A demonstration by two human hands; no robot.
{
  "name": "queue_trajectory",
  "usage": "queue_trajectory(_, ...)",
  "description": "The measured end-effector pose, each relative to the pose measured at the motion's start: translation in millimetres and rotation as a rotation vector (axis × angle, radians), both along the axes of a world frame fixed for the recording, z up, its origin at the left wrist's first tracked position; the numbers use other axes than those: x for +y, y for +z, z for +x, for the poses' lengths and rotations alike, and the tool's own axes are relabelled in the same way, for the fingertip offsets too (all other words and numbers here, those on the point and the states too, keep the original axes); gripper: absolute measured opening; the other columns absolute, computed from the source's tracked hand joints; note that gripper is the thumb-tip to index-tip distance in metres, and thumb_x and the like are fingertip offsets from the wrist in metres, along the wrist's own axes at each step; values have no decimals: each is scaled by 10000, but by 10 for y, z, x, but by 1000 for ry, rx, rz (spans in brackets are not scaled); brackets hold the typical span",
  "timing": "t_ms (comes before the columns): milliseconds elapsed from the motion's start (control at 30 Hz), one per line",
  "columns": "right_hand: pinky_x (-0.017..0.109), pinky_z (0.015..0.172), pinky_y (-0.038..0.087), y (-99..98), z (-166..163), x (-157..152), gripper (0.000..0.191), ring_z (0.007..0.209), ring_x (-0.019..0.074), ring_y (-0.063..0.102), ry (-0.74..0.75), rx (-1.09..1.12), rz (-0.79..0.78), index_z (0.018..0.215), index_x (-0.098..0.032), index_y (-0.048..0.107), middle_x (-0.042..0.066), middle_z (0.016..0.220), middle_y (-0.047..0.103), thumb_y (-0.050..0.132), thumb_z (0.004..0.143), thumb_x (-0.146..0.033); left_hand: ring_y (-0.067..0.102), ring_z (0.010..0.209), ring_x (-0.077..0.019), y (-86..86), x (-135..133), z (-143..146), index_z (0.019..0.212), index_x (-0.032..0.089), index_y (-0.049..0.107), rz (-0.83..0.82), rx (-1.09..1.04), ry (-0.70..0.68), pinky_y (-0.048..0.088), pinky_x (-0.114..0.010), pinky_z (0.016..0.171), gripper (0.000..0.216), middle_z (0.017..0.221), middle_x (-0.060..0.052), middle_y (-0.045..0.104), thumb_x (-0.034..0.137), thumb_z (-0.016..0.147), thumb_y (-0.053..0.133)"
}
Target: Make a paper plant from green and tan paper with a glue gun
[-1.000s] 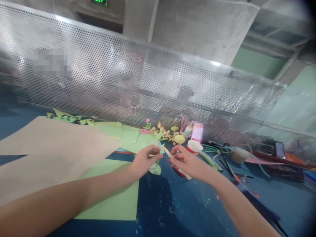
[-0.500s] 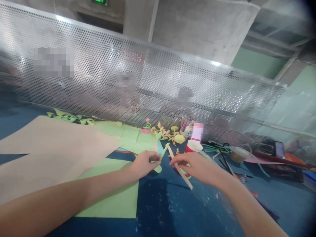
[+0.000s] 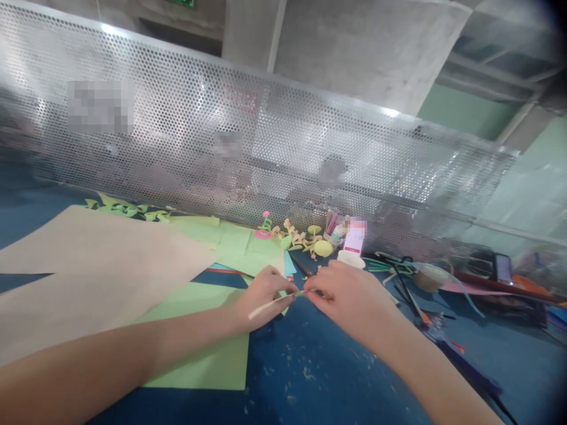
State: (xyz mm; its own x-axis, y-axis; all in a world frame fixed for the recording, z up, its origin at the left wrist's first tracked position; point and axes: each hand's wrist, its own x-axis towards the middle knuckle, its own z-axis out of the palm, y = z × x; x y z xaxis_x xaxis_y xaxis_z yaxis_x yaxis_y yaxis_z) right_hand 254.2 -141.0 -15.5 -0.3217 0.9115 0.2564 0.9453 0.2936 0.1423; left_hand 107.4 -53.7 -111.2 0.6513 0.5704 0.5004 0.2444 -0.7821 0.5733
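My left hand point(image 3: 266, 298) is closed in a pinch above the blue table point(image 3: 301, 366). Across its fingers runs a narrow pale paper strip point(image 3: 264, 307), its right end close to the other hand's fingertips. My right hand point(image 3: 349, 295) meets it there, thumb and fingers pinched on a greenish end of paper point(image 3: 299, 293). The fingers partly hide how the pieces join. Beneath my left forearm lies a light green sheet point(image 3: 208, 360). A white-rimmed cup point(image 3: 351, 258) stands just behind my right hand, which covers its lower part.
Large beige sheets point(image 3: 110, 248) spread on the left. Cut paper leaves point(image 3: 119, 208), a small pink-and-green paper flower point(image 3: 266, 221) and a phone point(image 3: 355, 236) line the back beside a perforated metal screen point(image 3: 177, 118). A tape roll point(image 3: 429, 276) and loose stems point(image 3: 385, 264) sit right.
My hands have come together, the right one moving left. The pale strip has swung from under my right hand to lie across my left fingers. The green strip is now mostly hidden.
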Motion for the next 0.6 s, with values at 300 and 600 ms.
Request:
queue_trajectory(300,223,485,337,62,202,26,119,513,102,447,-6,676,-401,749,-201,589,-27,576,506,537,753,-307,505,982,-173,12,-56,-24,985,248,634,222,10,-260,268,-323,967,214,947,-1,675,242,832,485)
queue_trajectory(600,156,405,255,-245,359,268,231,435,35,353,-62,1276,-716,786,-162,529,-69,549,470,653,677,-324,511,965,-180,47,-60,-41,982,218,642,161,-76,-296,333,-313,936,230,896,-27,681,240,847,458)
